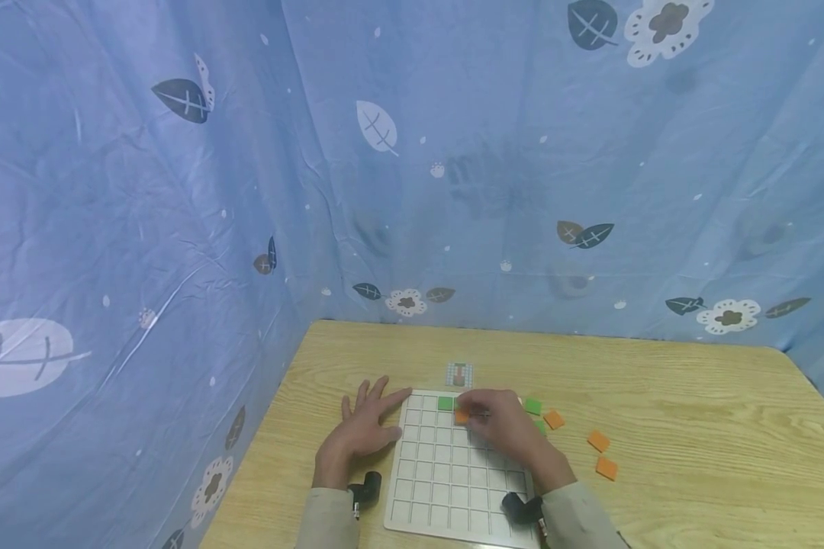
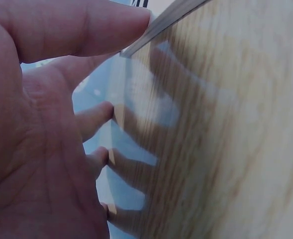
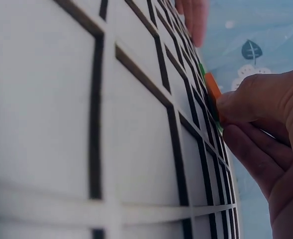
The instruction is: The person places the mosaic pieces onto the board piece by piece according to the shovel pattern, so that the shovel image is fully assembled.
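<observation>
A white grid board point(image 1: 439, 473) with raised lines lies on the wooden table. Over its far rows, my right hand point(image 1: 504, 427) pinches an orange square tile point(image 1: 461, 417) between thumb and fingers. In the right wrist view the orange tile point(image 3: 212, 85) is tilted against the grid, close to a sliver of green. A green tile point(image 1: 445, 403) sits in a cell of the far row. My left hand point(image 1: 362, 428) is spread at the board's left side, its thumb and index finger touching the edge; the left wrist view shows the thumb point(image 2: 106, 30) against that edge.
Right of the board lie loose green tiles point(image 1: 532, 406) and several orange tiles point(image 1: 598, 441). Beyond the far edge is a small printed card point(image 1: 459, 374) with a grid pattern. A blue patterned curtain point(image 1: 487, 191) hangs behind the table and along its left side.
</observation>
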Action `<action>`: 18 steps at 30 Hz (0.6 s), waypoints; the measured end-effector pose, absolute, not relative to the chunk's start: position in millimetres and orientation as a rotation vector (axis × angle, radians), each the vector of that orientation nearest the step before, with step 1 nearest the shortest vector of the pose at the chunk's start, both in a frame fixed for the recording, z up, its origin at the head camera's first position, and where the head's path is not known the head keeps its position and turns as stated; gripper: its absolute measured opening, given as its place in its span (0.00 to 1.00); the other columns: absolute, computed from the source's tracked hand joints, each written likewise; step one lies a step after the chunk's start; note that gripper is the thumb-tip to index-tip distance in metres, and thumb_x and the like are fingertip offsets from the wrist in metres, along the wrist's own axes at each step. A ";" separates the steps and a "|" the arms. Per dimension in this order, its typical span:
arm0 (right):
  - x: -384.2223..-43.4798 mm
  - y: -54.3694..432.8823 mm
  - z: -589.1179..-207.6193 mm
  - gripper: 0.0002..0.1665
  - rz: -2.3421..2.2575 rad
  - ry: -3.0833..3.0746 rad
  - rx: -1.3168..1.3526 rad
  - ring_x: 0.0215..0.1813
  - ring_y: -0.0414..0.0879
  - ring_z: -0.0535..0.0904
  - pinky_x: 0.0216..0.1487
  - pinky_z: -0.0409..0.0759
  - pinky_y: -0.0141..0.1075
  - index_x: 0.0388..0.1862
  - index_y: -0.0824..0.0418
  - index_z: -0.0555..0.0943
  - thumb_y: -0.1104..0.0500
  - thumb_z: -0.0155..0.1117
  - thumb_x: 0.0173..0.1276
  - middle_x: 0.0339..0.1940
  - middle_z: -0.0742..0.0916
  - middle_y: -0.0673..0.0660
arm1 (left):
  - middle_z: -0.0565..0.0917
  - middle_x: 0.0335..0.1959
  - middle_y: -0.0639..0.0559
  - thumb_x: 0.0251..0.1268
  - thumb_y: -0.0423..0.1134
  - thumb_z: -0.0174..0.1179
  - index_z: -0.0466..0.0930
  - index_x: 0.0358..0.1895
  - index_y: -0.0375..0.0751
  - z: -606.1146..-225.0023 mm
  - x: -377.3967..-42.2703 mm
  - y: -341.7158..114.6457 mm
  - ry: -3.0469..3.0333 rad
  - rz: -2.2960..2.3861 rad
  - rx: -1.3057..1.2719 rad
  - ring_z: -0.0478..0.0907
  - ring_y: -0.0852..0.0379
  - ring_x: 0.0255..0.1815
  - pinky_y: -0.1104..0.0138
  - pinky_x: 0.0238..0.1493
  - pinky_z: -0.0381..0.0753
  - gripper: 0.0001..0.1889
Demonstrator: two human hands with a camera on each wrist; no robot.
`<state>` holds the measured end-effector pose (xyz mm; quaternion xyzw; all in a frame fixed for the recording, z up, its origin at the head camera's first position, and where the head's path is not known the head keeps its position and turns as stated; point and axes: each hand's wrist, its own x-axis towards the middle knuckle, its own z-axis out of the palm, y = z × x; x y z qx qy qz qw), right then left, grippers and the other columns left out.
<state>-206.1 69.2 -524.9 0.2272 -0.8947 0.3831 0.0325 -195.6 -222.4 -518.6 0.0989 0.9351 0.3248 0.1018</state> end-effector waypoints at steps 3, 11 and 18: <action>-205.0 67.9 -525.9 0.21 1.131 -2.724 0.737 0.55 0.46 0.93 0.60 0.91 0.45 0.52 0.56 0.93 0.72 0.74 0.63 0.52 0.95 0.49 | 0.53 0.91 0.38 0.63 0.36 0.67 0.74 0.82 0.59 -518.7 -195.6 -222.0 2.762 0.960 0.292 0.36 0.27 0.92 0.22 0.82 0.27 0.40; -203.0 65.2 -526.6 0.18 0.969 -2.677 0.799 0.53 0.49 0.94 0.56 0.92 0.46 0.48 0.58 0.94 0.72 0.75 0.61 0.47 0.96 0.52 | 0.53 0.91 0.37 0.64 0.36 0.66 0.73 0.82 0.58 -517.4 -195.5 -222.0 2.759 0.957 0.299 0.36 0.27 0.92 0.22 0.82 0.27 0.40; -202.5 63.1 -526.3 0.17 0.949 -2.667 0.806 0.53 0.50 0.94 0.57 0.92 0.47 0.48 0.59 0.94 0.72 0.77 0.61 0.46 0.96 0.53 | 0.53 0.91 0.37 0.64 0.36 0.67 0.74 0.82 0.56 -517.1 -195.4 -222.2 2.755 0.968 0.308 0.36 0.26 0.92 0.22 0.82 0.27 0.39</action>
